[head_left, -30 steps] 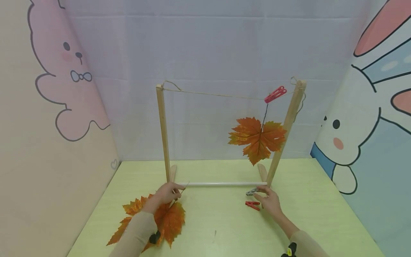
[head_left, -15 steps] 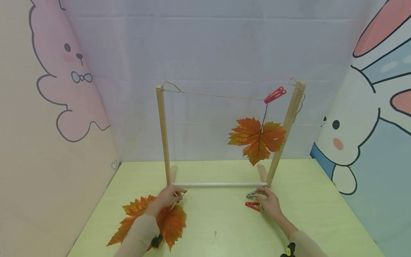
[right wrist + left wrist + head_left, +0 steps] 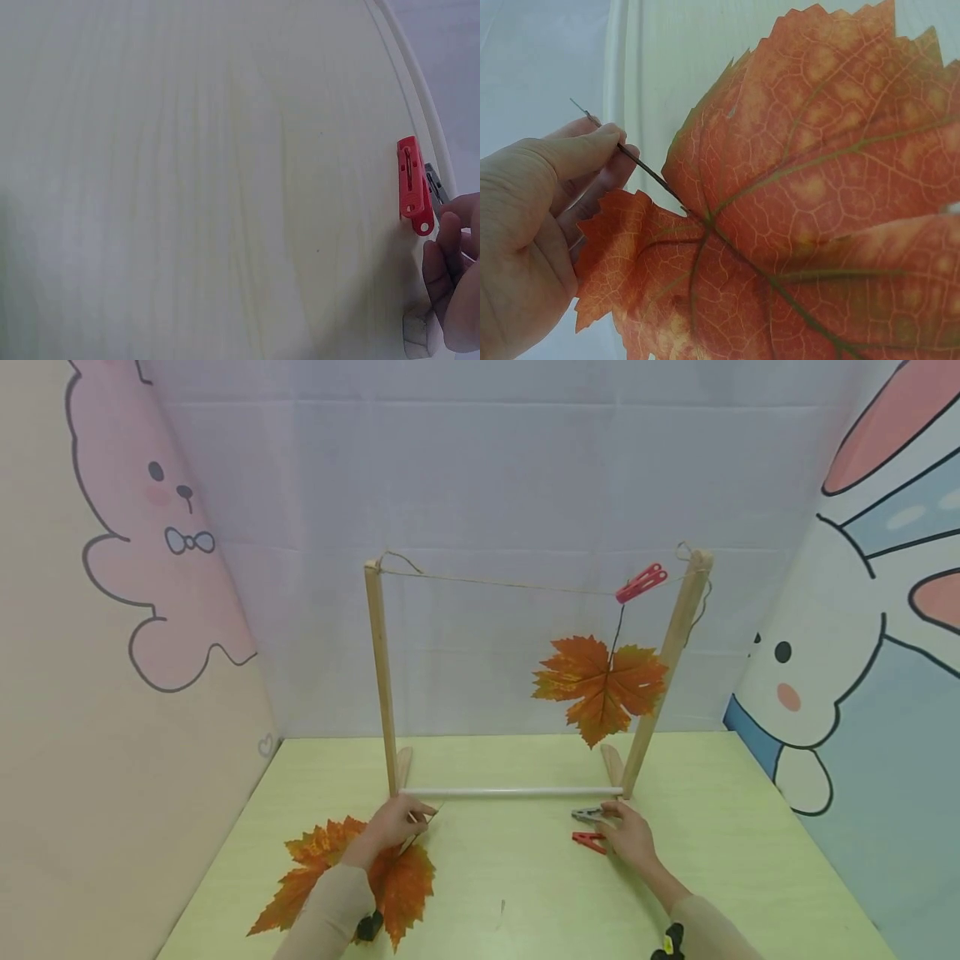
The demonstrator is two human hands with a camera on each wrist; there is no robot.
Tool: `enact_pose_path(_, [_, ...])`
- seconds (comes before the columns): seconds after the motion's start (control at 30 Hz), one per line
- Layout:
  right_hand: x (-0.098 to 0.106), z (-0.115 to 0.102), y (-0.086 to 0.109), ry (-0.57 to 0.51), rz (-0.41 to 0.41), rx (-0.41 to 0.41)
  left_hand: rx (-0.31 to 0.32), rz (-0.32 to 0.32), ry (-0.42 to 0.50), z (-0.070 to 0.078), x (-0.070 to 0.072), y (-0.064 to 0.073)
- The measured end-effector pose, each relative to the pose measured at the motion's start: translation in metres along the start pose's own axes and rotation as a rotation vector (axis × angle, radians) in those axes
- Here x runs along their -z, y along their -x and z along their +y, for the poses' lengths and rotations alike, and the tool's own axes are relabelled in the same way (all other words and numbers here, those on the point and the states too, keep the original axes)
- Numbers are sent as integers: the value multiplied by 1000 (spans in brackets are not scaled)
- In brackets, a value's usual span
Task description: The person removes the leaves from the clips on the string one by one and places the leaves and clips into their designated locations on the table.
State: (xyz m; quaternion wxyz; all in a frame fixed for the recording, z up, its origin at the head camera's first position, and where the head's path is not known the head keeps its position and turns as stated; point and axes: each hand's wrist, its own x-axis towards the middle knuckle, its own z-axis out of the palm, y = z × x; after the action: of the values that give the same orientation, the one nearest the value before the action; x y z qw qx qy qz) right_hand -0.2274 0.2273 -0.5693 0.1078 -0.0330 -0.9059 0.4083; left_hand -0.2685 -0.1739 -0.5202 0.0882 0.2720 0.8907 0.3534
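My left hand pinches the thin dark stem of an orange artificial maple leaf between thumb and fingers. The leaf's veined blade fills much of the left wrist view. Another orange leaf lies on the table to its left, partly hidden by the forearm. On the right, my right hand holds a grey clothespin by its handle end, low over the table. Right beside it, nearer to me, lies a red clothespin, also large in the right wrist view.
A wooden frame stands behind the hands, with a left post, a right post and a white rod low between them. From its string hangs an orange leaf under a pinkish-red clothespin.
The grey clothespin has turned slightly in my right hand, its tip now pointing more to the left. My left hand has shifted a little toward me and right with the leaf stem.
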Motion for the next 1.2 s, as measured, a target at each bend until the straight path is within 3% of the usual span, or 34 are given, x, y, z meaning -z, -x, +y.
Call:
enact_pose_path(0.4, [-4, 4, -1, 70, 5, -24, 19, 13, -16, -10, -16, -3])
enact_pose_path(1.2, [-2, -3, -1, 121, -4, -57, 88, 43, -64, -9, -20, -4])
